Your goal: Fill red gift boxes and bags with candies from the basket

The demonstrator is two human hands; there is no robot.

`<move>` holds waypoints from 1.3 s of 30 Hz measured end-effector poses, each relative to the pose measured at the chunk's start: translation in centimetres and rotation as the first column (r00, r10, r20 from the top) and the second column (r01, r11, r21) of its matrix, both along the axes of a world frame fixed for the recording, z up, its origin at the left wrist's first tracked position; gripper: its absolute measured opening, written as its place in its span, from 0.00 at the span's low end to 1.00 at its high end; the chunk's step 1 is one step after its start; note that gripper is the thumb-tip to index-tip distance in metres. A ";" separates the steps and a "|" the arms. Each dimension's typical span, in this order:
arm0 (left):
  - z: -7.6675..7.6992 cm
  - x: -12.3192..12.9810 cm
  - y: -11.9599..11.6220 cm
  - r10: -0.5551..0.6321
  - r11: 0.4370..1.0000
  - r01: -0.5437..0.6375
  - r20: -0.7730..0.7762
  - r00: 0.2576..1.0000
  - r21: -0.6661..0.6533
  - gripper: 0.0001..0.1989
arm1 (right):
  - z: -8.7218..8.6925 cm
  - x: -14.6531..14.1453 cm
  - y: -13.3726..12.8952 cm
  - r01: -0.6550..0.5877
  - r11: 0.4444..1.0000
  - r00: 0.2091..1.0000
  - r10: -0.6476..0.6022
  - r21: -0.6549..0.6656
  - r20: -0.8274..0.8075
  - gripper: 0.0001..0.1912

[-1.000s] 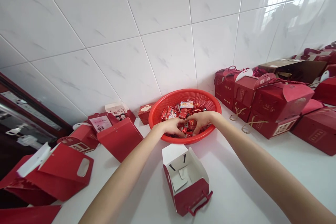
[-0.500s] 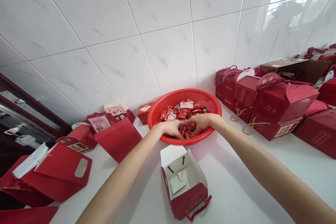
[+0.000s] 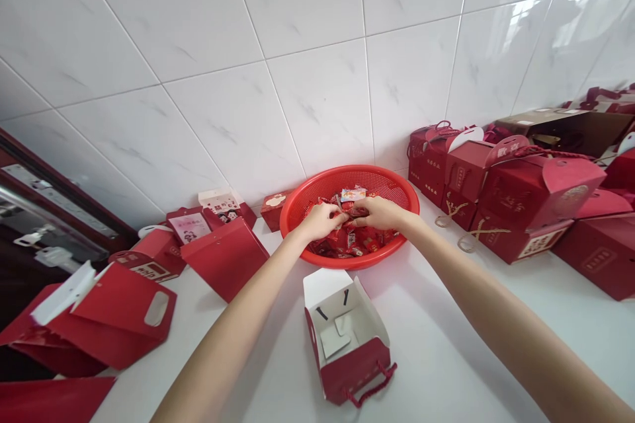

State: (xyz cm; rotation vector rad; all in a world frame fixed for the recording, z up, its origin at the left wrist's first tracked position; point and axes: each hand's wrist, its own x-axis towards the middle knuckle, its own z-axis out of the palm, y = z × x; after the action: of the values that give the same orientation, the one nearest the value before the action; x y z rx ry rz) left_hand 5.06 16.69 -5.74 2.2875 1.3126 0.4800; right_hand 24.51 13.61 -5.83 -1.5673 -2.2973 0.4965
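Note:
A red perforated basket (image 3: pixel 407 195) stands against the tiled wall, holding many red-wrapped candies (image 3: pixel 364 238). Both hands are inside it, over the candies. My left hand (image 3: pixel 323 221) has its thumb and fingers pinched together near the middle of the pile; what they hold, if anything, is too small to name. My right hand (image 3: pixel 376 213) reaches in from the right, fingers curled close to the left ones and touching the candies; its fingertips are partly hidden. In front of the basket sits an open red box (image 3: pixel 354 367) with a white inside and a dark red cord handle.
Red gift boxes (image 3: pixel 530 195) are stacked on the right, with a brown carton (image 3: pixel 536 120) behind them. Open red boxes and bags (image 3: pixel 225 258) stand on the left. A small red box (image 3: pixel 274 210) touches the basket's left side. White tiles (image 3: pixel 317 106) rise behind.
Both hands have moved up and back from the front part of the pile toward its middle. The left fingers have come together. The view has shifted slightly.

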 end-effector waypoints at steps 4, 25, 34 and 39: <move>-0.1 -0.1 0.2 0.064 0.998 -0.060 0.125 0.990 -0.034 0.12 | -0.2 0.1 0.1 0.020 0.996 0.995 -0.011 0.092 -0.100 0.15; -0.5 -1.2 1.1 0.047 0.994 0.002 0.438 0.898 -0.111 0.14 | -0.4 -0.1 0.2 -0.088 0.971 0.897 0.174 0.220 -0.406 0.17; 0.5 -0.7 0.4 0.173 0.982 -0.116 0.447 0.878 -0.151 0.24 | 0.1 0.0 -0.1 0.008 0.980 0.951 0.054 0.199 -0.303 0.13; 0.0 -0.7 0.6 0.100 0.985 -0.019 0.482 0.870 -0.171 0.25 | 0.0 -0.1 0.1 0.027 0.988 0.972 0.009 0.150 -0.234 0.12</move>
State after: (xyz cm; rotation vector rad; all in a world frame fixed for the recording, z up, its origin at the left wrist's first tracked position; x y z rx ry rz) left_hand 4.33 17.29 -5.73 1.8281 1.1155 0.8765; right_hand 24.41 13.66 -5.88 -1.3679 -2.0966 0.4639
